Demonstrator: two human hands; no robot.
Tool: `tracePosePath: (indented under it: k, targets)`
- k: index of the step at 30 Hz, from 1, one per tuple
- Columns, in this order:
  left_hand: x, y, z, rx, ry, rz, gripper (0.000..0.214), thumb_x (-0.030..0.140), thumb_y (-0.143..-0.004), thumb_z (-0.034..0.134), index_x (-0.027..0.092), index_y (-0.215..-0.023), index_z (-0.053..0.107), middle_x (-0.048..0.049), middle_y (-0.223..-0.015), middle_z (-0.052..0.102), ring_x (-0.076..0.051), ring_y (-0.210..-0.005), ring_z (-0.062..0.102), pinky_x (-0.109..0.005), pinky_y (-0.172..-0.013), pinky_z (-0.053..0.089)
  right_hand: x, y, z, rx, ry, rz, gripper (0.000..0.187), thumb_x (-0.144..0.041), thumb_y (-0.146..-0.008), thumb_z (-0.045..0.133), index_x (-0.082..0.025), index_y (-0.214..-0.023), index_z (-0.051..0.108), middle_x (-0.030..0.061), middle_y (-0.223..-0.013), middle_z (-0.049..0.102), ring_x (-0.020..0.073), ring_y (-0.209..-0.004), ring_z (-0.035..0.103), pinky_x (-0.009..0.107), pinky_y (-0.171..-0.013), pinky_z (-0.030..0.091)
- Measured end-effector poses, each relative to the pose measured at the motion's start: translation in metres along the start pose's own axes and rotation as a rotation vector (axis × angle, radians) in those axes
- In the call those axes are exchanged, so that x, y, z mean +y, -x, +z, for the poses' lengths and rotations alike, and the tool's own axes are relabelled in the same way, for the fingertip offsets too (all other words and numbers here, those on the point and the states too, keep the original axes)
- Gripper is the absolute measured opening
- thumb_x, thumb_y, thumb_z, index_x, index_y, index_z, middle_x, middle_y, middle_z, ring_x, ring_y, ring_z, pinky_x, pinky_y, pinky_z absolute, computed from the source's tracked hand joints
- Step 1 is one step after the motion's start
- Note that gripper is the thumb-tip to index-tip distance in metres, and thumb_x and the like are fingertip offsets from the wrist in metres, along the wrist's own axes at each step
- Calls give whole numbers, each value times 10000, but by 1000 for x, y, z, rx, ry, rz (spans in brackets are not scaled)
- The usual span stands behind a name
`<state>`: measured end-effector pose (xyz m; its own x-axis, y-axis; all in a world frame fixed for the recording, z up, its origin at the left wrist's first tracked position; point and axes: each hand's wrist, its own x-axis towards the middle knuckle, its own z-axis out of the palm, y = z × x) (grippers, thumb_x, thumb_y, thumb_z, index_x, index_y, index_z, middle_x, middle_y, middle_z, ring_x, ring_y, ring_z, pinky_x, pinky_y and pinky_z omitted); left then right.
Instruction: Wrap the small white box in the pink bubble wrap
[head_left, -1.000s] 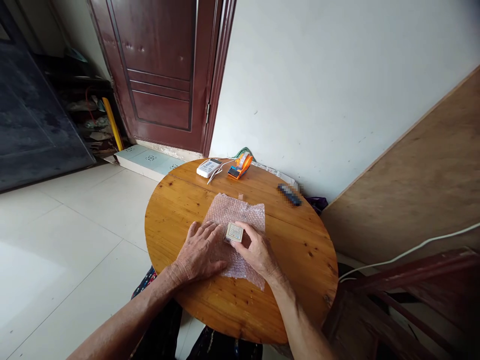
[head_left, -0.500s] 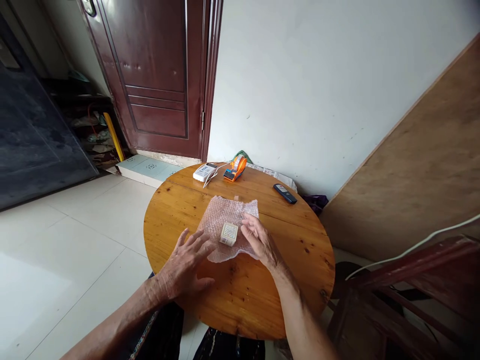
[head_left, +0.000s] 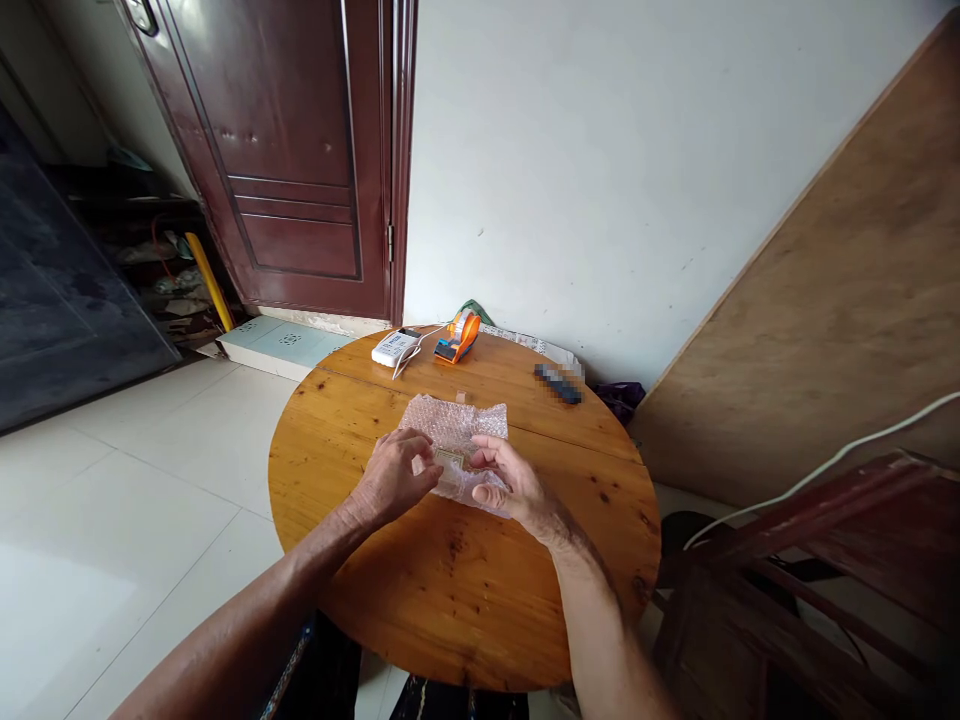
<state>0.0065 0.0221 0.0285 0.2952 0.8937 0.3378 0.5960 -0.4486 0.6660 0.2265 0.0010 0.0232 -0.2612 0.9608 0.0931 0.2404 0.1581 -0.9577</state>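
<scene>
A sheet of clear pinkish bubble wrap (head_left: pixel 454 422) lies on the round wooden table (head_left: pixel 450 590). On it sits a small pale printed box (head_left: pixel 450 462), partly covered by the wrap's near edge, which is folded up over it. My left hand (head_left: pixel 396 474) is at the wrap's left side, fingers and thumb curled together on its edge; the exact grip is partly hidden. At the right side, my right hand (head_left: pixel 517 486) rests by the folded edge, thumb apart from its curved fingers.
Toward the back of the table are a white device with a cable (head_left: pixel 396 347), an orange tape dispenser (head_left: pixel 457 338) and a dark, pixelated handheld object (head_left: pixel 558 384). A scrap of tape (head_left: pixel 460 397) lies behind the wrap. The wall (head_left: pixel 600 180) rises behind the table.
The near edge of the bubble wrap has been folded up over part of the box. My left hand has moved inward and its fingers have closed; the right hand's thumb has come lower.
</scene>
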Motion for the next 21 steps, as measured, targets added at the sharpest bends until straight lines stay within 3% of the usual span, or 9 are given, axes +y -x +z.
tracePosePath:
  k: [2,7,9,14,18,21]
  targets:
    - [1,-4,3,-2,47,-40,102,117,-740,643,185,-679,597,-52,-997,718,-199,-904,663,-328,-844,492,-2,0,4,39,48,6,710,-495,-653,801,-217,-1252,542,53,-1023,628,219,-953,609,370,-874,475]
    - [0,-2,9,-13,213,-172,82,107,-699,601,183,-675,581,-28,-1016,734,-178,-891,668,-251,-743,484,-3,-5,19,185,169,10,139,-337,-787,638,-211,-847,645,-9,-731,632,154,-674,574,282,-662,469]
    - [-1,-1,10,-27,285,-222,61,120,-691,587,178,-672,580,-26,-1022,732,-162,-847,663,-226,-693,475,-1,-7,22,215,178,-28,139,-338,-806,609,-212,-750,627,-2,-724,632,154,-679,575,275,-663,470]
    - [-2,-1,11,-32,393,-278,10,165,-673,570,161,-673,579,-34,-939,720,-132,-718,611,-198,-605,436,0,-8,23,229,151,-62,156,-358,-787,628,-209,-742,636,49,-1063,687,191,-910,626,305,-808,485]
    - [-4,0,13,-64,464,-267,16,168,-657,554,153,-651,549,-40,-889,699,-115,-671,572,-192,-581,418,-2,-7,25,194,106,0,141,-346,-768,639,-220,-713,610,19,-861,683,178,-779,607,301,-737,490]
    - [-5,1,15,-70,495,-266,28,170,-644,545,157,-666,533,-33,-859,678,-106,-644,542,-189,-558,397,-4,-7,26,198,123,18,141,-324,-753,640,-223,-666,593,14,-833,668,183,-786,596,311,-757,486]
